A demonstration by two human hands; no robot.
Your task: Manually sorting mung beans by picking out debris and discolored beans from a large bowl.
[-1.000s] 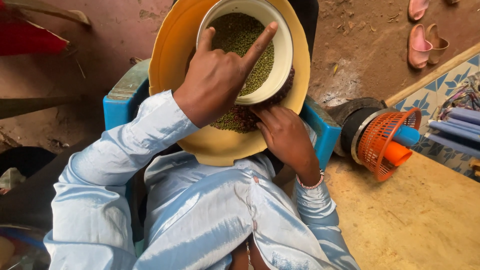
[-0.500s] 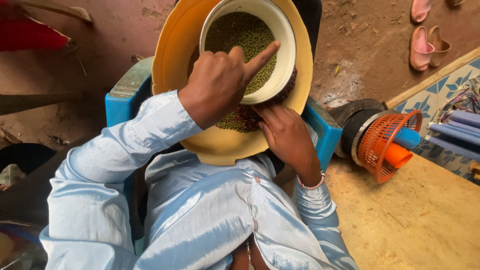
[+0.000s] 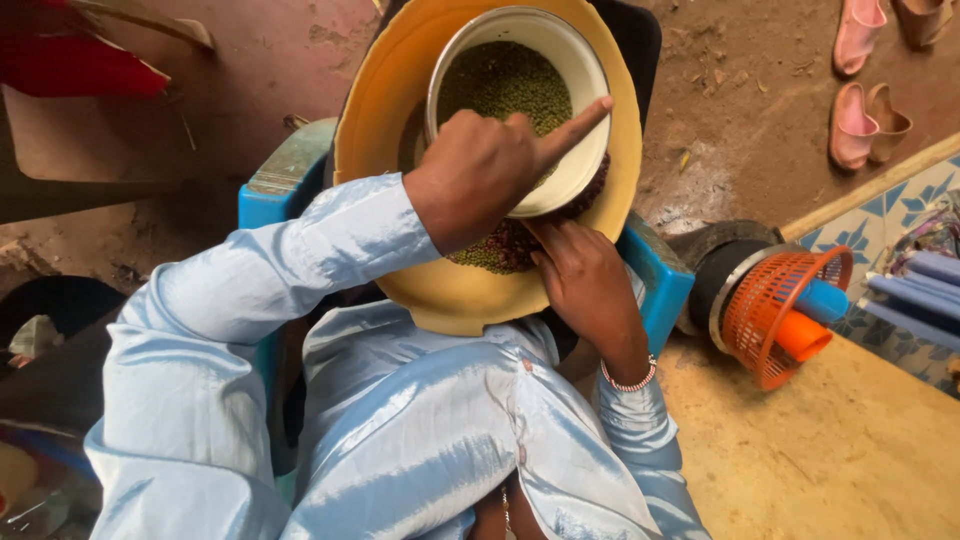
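A round yellow tray (image 3: 372, 120) rests on a blue plastic seat (image 3: 664, 284) in front of me. In it sits a white bowl (image 3: 592, 82) filled with small green beans (image 3: 500, 82). My left hand (image 3: 478, 172) lies over the bowl's near rim, fingers curled on it and the index finger stretched toward the right rim. More green and dark beans (image 3: 488, 256) lie in the tray under the bowl. My right hand (image 3: 588, 282), with a beaded bracelet at the wrist, rests flat on them, its fingertips tucked beneath the bowl.
An orange mesh basket (image 3: 772, 322) lies on its side to the right with a blue and an orange tube in it, beside a black round thing (image 3: 716, 262). Pink sandals (image 3: 858, 122) stand on the dirt floor at the upper right. A patterned mat (image 3: 884, 222) lies at the right.
My left hand has turned over the bowl: the thumb folded in and the index finger swung down to the right rim. The right hand has stayed in the tray.
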